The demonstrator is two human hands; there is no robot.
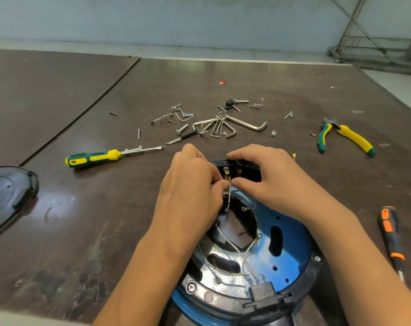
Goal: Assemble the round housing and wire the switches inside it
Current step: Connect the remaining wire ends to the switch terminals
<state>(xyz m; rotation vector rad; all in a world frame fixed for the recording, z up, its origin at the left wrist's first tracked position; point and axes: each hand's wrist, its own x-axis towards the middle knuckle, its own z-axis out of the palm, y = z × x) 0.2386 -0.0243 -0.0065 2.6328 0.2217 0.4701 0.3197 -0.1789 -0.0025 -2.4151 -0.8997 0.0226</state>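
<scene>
The round housing [287,262], blue inside with a black rim, lies open on the table near the front edge. At its far side sit the switches [232,172] with brass terminals showing. My left hand [190,187] and my right hand [263,177] meet over them. Both pinch the top end of a thin grey wire [228,198], which hangs down into the housing and ends in a ring terminal. Several white wires [244,257] run across the housing floor to a black block [263,292] on the near rim.
A green-yellow screwdriver [94,157] lies to the left and pliers [345,137] to the right. Hex keys [225,125] and loose screws [181,114] are scattered behind the hands. A black cover [6,196] sits at far left, an orange-black screwdriver [391,238] at far right.
</scene>
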